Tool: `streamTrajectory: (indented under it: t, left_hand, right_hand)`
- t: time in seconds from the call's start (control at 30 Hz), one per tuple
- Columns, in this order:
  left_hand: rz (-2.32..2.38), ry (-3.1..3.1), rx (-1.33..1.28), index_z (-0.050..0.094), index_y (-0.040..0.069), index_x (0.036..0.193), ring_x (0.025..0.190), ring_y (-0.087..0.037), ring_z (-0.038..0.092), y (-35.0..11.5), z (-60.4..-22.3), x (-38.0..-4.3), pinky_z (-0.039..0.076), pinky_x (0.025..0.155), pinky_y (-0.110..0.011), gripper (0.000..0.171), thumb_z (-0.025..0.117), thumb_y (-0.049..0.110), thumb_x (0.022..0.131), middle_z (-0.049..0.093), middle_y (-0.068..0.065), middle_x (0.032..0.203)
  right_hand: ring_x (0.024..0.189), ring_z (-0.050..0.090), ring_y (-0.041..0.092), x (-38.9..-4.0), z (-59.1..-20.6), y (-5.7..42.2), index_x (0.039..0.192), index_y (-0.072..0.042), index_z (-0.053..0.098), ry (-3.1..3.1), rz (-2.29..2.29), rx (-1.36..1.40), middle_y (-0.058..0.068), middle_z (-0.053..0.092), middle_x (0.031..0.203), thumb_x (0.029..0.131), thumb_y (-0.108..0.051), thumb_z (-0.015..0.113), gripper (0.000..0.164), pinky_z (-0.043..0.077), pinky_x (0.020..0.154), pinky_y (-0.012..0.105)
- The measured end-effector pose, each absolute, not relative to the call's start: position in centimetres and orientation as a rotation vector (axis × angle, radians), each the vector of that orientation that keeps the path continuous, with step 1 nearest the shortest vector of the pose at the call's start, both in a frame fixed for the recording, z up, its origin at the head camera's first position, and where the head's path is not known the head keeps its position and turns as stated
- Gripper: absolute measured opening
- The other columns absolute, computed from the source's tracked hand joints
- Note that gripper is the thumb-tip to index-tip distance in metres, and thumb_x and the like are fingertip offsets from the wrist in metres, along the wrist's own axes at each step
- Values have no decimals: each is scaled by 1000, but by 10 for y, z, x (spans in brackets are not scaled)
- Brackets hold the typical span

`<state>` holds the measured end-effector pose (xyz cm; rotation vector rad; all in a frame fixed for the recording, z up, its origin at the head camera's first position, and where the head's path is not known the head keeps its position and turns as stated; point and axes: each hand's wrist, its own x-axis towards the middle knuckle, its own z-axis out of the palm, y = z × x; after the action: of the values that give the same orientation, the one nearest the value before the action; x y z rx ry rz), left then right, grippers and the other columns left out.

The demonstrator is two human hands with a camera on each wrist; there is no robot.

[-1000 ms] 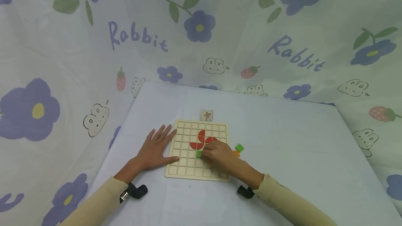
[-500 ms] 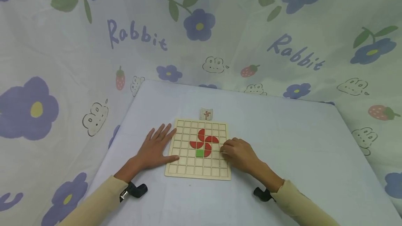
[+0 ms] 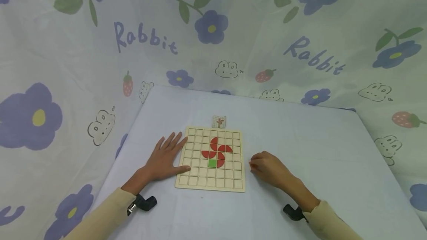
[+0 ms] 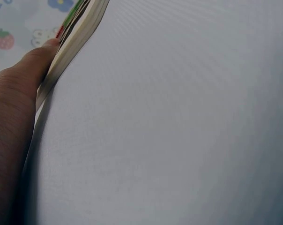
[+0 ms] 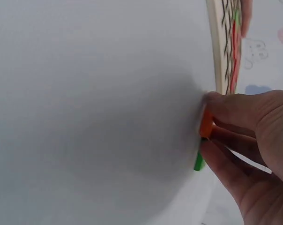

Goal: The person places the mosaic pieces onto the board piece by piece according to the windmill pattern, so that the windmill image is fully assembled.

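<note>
A wooden grid board point(image 3: 201, 181) lies on the white table. On it, red rounded pieces point(image 3: 209, 154) form a pinwheel, with a green square tile point(image 3: 212, 163) just below its middle. My left hand point(image 3: 162, 161) lies spread at the board's left edge, its thumb over the rim. Off the right side of the board, my right hand point(image 3: 269, 169) is down at the table. Its thumb and fingers pinch an orange block point(image 5: 206, 124), seen in the right wrist view. A second green block point(image 5: 198, 161) sits right beside the orange one, partly behind a fingertip.
A small pattern card point(image 3: 219, 122) showing a red pinwheel lies just beyond the board's far edge. Printed fabric point(image 3: 253, 40) with flowers and rabbits hangs behind and left of the table. A black wrist camera point(image 3: 146, 203) sits at each cuff.
My right hand has left the green tile on the board and moved right to the loose blocks beside it. A fourth red piece is now uncovered. My left hand stays put.
</note>
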<state>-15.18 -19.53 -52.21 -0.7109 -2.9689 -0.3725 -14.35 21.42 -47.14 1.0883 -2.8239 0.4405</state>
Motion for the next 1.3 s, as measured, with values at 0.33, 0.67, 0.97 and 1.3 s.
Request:
streamTrajectory:
  t: [0.33,0.67,0.97,1.3]
  left_hand:
    - [-373,-2963,-713,20,17,159,149,-31,7,-195,-522,-151,5,115,-56,107,44,85,79,13,-9,163]
    - [-360,-2974,-712,19,18,159,149,-31,6,-194,-521,-151,4,116,-56,107,43,85,79,12,-8,164]
    - [-352,-2969,-712,18,18,159,149,-31,5,-194,-521,-151,4,116,-56,107,42,86,79,12,-9,164]
    - [-352,-2974,-709,19,18,159,149,-31,6,-195,-518,-150,5,116,-57,107,42,86,80,12,-9,164]
  right_hand:
    - [86,66,16,-140,-471,222,87,-9,78,-2763,410,1106,-1,72,90,74,-7,86,16,56,72,30]
    - [83,63,10,-144,-473,196,85,-12,78,-2598,590,1122,-4,73,91,73,-8,85,14,55,66,24]
    - [82,64,11,-143,-476,149,84,-12,78,-2418,643,1281,-3,73,90,73,-10,84,12,54,68,22]
    - [82,62,12,-134,-480,107,84,-11,76,-2338,520,1486,-3,71,90,79,-12,79,6,52,72,19]
